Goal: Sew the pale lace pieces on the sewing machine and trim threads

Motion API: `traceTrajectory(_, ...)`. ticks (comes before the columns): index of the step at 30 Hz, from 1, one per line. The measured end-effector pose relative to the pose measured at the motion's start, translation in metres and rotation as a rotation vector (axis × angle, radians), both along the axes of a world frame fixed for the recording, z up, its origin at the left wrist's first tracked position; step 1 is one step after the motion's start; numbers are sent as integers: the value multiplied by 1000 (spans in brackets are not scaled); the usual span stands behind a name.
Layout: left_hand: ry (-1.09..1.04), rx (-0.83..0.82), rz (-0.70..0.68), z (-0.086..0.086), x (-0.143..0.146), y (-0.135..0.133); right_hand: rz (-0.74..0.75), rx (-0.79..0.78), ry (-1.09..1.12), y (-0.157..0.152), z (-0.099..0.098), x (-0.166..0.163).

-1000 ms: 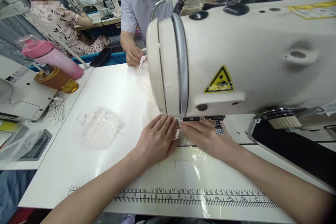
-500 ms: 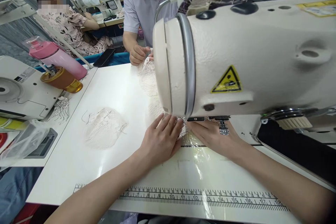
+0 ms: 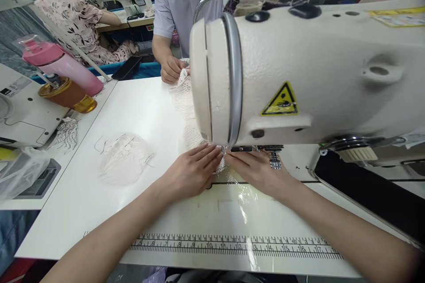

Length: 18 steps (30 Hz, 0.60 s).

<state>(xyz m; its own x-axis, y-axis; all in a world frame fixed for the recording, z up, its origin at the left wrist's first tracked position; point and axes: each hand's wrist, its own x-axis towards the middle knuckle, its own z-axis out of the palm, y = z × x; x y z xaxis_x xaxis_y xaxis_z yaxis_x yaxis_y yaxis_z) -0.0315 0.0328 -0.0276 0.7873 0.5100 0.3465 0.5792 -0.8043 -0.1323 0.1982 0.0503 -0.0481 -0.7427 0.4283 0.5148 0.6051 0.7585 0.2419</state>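
Note:
Under the sewing machine head (image 3: 212, 84), a piece of cream lace (image 3: 220, 166) lies on the machine bed between my hands. My left hand (image 3: 191, 170) rests flat on its left side, fingers stretched out and close together. From the right, my right hand (image 3: 259, 170) lies low and flat, fingertips touching or close to the lace's edge; the machine partly covers its fingers. The needle area is hidden behind the head. More cream lace (image 3: 182, 99) runs back from there to a co-worker's hand (image 3: 171, 70) at the far edge.
A loose cream lace piece (image 3: 124, 159) with dark thread ends lies on the white table (image 3: 133, 101) at left. Beyond it stand a pink bottle (image 3: 66, 64) and an amber cup (image 3: 68, 95). A phone (image 3: 126, 68) lies at the back; a printed ruler (image 3: 226, 245) runs along the front.
The view has shifted, so most things appear a little further left. My left hand's fingers have straightened and drawn together on the lace. My right hand stays beside it.

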Motion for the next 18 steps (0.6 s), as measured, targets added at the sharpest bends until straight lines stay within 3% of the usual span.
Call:
traceTrajectory(8, 10, -3, 51, -1, 0, 0, 48, 54, 15, -6, 4, -10)
traceTrajectory(18, 13, 28, 111, -6, 3, -2, 70, -5, 65, -6, 9, -10)
